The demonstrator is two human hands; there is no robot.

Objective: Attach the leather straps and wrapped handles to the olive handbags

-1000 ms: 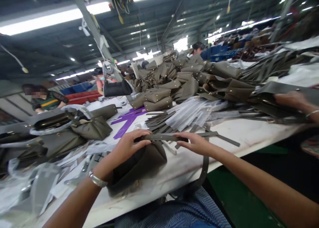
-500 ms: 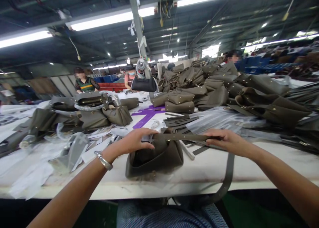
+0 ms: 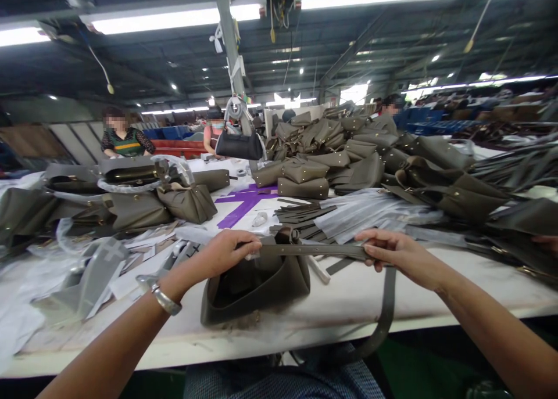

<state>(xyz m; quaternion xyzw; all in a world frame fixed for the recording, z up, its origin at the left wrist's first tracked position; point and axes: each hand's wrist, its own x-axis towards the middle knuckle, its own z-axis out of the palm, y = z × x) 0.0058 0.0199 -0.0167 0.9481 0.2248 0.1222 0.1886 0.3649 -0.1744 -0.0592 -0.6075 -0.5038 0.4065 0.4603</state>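
Stretched level between my two hands is an olive-brown strap (image 3: 314, 250) with small holes or studs along it. My left hand (image 3: 226, 251) pinches its left end between thumb and fingers; a bracelet sits on that wrist. My right hand (image 3: 392, 254) grips the strap's other side, and a longer length hangs from there over the table edge. Just behind and below the strap, an olive-brown handbag (image 3: 261, 294) lies on the white table (image 3: 349, 306) with its mouth open toward the left. The strap hides part of the bag's top.
A big heap of matching bags (image 3: 322, 137) stands at the back right. More bags (image 3: 135, 207) and plastic-wrapped pieces lie on the left. Purple strips (image 3: 239, 204), loose dark straps (image 3: 300, 213) and clear wrapping (image 3: 370, 210) lie mid-table. A co-worker (image 3: 124, 137) is across the table.
The view has turned slightly right. My right hand's fingers have shifted on the strap and spread a little. My left hand still pinches the left end.
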